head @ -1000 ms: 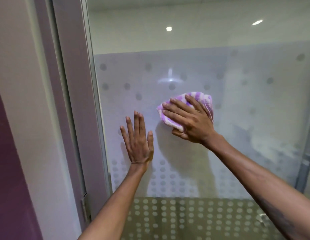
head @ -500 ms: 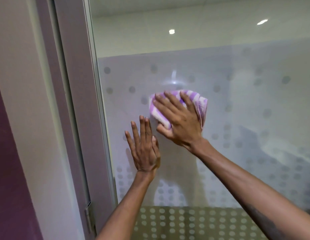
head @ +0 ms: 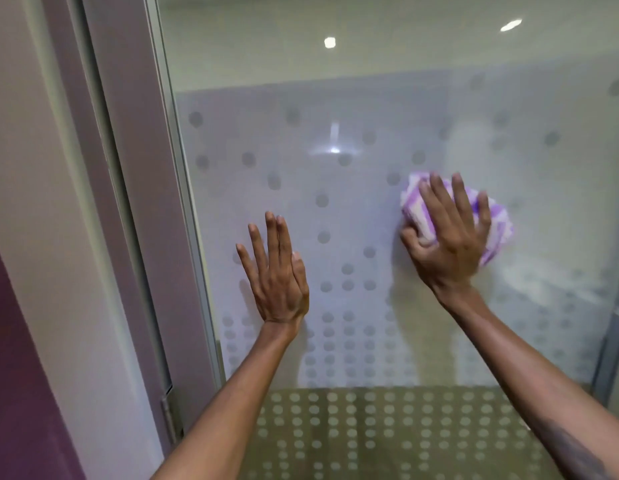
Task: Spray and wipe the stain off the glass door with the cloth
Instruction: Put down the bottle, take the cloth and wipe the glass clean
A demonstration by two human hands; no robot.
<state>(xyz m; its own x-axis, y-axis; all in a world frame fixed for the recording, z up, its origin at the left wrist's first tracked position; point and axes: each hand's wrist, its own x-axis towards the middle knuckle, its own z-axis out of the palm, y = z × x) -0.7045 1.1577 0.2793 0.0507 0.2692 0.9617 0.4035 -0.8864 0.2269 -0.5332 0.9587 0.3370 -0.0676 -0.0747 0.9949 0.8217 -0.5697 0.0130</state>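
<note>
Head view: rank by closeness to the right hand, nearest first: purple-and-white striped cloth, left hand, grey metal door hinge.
1. Purple-and-white striped cloth: directly under the right hand, pressed to the frosted dotted glass door.
2. Left hand: flat on the glass, to its left and slightly lower.
3. Grey metal door hinge: far lower left, on the frame.

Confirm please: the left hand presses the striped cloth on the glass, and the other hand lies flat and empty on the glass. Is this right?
Not quite: the hands are swapped. In the head view the right hand presses the cloth on the glass, and the left hand lies flat and empty on it.
</note>
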